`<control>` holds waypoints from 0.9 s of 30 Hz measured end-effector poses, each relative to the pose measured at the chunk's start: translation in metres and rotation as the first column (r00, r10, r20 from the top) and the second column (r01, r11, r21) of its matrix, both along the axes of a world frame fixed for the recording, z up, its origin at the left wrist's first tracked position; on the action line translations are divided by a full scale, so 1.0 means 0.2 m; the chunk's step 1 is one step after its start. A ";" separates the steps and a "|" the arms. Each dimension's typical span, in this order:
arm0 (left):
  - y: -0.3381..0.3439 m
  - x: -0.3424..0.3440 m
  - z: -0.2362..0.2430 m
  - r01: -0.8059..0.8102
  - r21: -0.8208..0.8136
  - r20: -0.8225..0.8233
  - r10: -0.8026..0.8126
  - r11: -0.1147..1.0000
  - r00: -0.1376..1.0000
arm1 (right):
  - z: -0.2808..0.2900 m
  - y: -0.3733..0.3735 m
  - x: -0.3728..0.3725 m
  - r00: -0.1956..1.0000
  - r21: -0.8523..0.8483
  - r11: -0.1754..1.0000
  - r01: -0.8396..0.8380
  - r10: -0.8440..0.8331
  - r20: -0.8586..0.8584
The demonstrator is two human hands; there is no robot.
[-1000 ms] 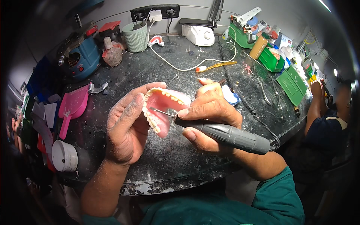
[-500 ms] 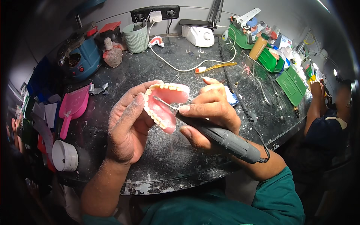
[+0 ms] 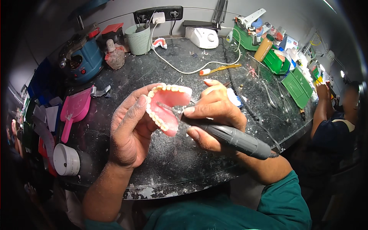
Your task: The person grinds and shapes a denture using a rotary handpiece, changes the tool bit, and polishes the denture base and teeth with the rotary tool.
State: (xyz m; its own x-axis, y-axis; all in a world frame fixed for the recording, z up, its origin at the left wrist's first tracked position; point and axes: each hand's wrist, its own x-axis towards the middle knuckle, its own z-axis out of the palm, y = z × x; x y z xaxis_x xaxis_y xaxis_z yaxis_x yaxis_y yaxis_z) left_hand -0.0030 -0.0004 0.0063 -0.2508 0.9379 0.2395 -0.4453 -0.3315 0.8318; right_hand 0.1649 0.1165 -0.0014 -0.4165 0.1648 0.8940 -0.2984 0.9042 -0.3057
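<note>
Powdery white dust coats my left hand [image 3: 132, 124], which is closed round the outer side of a denture [image 3: 168, 115]. The denture has a pink base and a curved row of cream teeth, and its hollow inner side faces up. My right hand [image 3: 216, 109] grips a black rotary handpiece [image 3: 234, 138] like a pen. From its nose a thin metal bur [image 3: 167, 107] reaches into the pink palate area; its tip looks to be at or very close to the surface. A coiled cord leaves the handpiece's back end.
On the dusty black bench [image 3: 184, 161] lie a pink dustpan [image 3: 76, 105], a white tub [image 3: 66, 159] and a yellow toothbrush [image 3: 220, 69]. A white control box [image 3: 203, 37] and a pale green basket [image 3: 138, 40] stand behind. Green trays [image 3: 299, 87] line the right side, near another person's arm [image 3: 322, 105].
The handpiece's back end has swung slightly up and right, its cord moving along. My right hand has shifted a little, while my left hand and the denture stay nearly in place.
</note>
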 end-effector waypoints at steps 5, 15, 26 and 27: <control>0.00 0.00 0.00 -0.019 0.004 0.000 0.019 1.000 1.000 | -0.01 0.00 -0.01 1.000 -0.010 1.000 0.013 -0.013 -0.004; 0.01 0.02 0.01 -0.019 0.029 0.024 0.019 0.999 1.000 | -0.01 0.00 -0.01 0.999 -0.035 0.999 0.033 -0.034 -0.018; 0.01 0.01 -0.01 0.033 0.038 0.000 -0.033 0.999 0.999 | -0.03 0.01 -0.02 0.998 -0.050 0.998 0.027 -0.030 -0.062; 0.01 0.00 -0.01 0.042 0.017 -0.028 -0.041 0.999 0.999 | -0.02 0.01 -0.01 0.999 -0.054 0.999 0.008 -0.010 -0.032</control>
